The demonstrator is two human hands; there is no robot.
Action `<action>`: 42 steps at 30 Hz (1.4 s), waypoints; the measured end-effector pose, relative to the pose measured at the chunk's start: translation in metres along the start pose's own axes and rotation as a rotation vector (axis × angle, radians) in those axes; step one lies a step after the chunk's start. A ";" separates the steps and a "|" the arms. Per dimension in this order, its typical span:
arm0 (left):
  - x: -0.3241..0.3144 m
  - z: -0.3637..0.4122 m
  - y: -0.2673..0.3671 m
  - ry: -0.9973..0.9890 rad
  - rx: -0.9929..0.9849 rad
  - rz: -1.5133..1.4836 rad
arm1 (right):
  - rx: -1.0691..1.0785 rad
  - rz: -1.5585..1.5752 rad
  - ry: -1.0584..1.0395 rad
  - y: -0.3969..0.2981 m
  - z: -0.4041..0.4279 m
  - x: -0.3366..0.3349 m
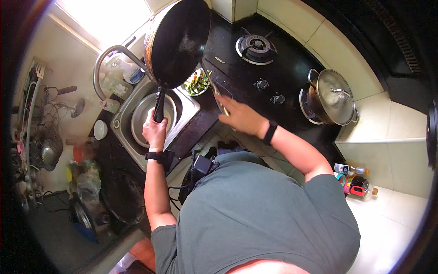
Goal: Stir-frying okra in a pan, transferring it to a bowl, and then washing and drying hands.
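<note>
My left hand (155, 130) grips the black handle of a dark wok (181, 44), which is raised and tilted on edge with its inside facing right. My right hand (243, 115) is closed on the handle of a long metal cooking utensil (213, 84). The utensil's far end meets the wok's lower rim, and its head cannot be made out. Below the wok, partly covered by it, a white bowl (197, 91) holds green vegetables with red and pale pieces. Under my left hand, a round metal basin (138, 118) sits in the steel sink (125, 144).
A lidded pot (333, 97) stands on the right burner; the back gas burner (258, 44) is bare. The curved faucet (97, 75) rises beside the sink near a small white bowl (100, 129). Bottles (359, 186) stand at right. A dark round pan (123, 197) is at lower left.
</note>
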State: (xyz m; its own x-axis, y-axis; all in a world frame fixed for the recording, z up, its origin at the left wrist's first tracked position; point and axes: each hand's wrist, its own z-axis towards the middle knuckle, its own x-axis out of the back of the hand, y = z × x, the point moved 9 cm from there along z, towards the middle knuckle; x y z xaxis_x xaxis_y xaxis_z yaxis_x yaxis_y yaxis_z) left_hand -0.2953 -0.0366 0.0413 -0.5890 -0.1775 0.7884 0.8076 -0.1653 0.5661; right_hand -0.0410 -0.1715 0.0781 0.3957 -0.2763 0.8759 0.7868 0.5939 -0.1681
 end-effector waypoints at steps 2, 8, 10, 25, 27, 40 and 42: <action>0.001 0.002 -0.007 0.017 0.006 0.053 | 0.032 0.058 0.002 -0.019 -0.014 0.005; 0.000 0.001 -0.013 0.021 -0.005 0.042 | 0.024 0.105 0.137 -0.013 0.004 0.034; -0.001 0.000 -0.011 0.012 -0.007 0.035 | -0.009 0.112 0.154 0.002 0.021 0.033; 0.002 0.002 -0.016 0.048 -0.048 0.014 | 0.062 0.201 0.154 0.003 0.026 0.043; 0.002 0.003 -0.015 0.004 -0.008 0.016 | 0.045 0.228 0.184 0.009 0.030 0.034; 0.005 0.004 -0.004 0.032 -0.092 0.103 | 0.006 0.006 0.104 0.006 0.034 0.037; 0.005 0.002 -0.004 0.008 -0.073 0.021 | -0.046 0.044 0.145 0.009 0.047 0.034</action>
State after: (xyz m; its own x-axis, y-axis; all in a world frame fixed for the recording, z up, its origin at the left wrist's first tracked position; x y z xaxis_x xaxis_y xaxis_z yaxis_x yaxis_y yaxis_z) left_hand -0.3016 -0.0347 0.0435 -0.5724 -0.1897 0.7977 0.8156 -0.2315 0.5303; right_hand -0.0422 -0.1403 0.1276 0.4915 -0.3590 0.7934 0.7869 0.5735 -0.2280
